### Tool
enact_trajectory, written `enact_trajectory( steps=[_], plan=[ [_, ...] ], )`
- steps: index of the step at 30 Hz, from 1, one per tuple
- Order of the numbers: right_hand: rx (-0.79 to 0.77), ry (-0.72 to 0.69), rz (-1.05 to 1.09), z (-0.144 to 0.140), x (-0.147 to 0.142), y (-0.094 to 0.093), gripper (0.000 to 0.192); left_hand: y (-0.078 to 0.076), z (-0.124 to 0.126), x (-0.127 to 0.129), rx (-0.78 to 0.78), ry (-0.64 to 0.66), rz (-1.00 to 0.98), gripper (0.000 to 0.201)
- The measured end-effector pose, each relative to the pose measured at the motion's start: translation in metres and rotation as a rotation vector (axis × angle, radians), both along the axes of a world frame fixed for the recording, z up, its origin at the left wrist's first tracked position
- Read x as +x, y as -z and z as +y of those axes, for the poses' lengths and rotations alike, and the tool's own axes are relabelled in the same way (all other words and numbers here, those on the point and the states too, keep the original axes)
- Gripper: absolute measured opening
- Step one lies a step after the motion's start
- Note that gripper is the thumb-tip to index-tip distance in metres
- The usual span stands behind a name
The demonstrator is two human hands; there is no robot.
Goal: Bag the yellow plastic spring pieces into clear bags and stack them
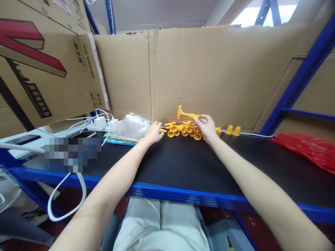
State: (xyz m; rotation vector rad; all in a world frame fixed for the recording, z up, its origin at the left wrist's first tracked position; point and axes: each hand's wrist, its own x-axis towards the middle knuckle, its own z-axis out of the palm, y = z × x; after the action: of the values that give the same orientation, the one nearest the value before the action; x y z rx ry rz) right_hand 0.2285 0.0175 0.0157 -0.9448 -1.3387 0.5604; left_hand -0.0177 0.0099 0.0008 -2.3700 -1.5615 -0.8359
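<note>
My right hand [206, 127] is closed on a yellow plastic piece [190, 114], raised above a heap of similar pieces. This piece has a T-shaped end pointing left, a thin stem and a wider end at my fingers. Below it, the yellow heap [184, 129] lies on the black tabletop, several cup-like openings facing me. At the heap's left end, my left hand [154, 132] rests low with fingers curled round another yellow piece [163, 130]; only its tip shows, the rest being hidden by the hand.
Clear plastic bags [132, 127] lie left of my left hand. White plugs and cables [99, 122] sit farther left. Two yellow cups [232, 130] stand right of the heap, and a red plastic bag [309, 148] lies far right. A cardboard wall [222, 76] closes off the back.
</note>
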Motion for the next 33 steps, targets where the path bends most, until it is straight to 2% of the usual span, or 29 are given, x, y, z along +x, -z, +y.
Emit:
enact_trajectory(
  steps=[3,7,13,20,33],
  plan=[
    [0.168,0.203,-0.247,-0.001,0.005,0.003,0.041,0.008,0.008,-0.006,-0.169,-0.165,0.091,0.035],
    [0.309,0.384,-0.746,-0.007,0.005,0.011,0.031,0.014,0.012,-0.008,-0.412,-0.175,0.172,0.037],
    [0.378,0.460,-1.157,-0.002,-0.002,0.024,0.032,0.012,0.009,-0.003,-0.441,-0.163,0.206,0.033],
    [0.441,0.521,-1.299,0.001,-0.006,0.031,0.038,0.012,0.008,-0.003,-0.419,-0.168,0.207,0.034],
    [0.452,0.580,-1.383,0.006,-0.009,0.032,0.028,0.016,0.016,-0.006,-0.307,-0.116,0.161,0.025]
  ],
)
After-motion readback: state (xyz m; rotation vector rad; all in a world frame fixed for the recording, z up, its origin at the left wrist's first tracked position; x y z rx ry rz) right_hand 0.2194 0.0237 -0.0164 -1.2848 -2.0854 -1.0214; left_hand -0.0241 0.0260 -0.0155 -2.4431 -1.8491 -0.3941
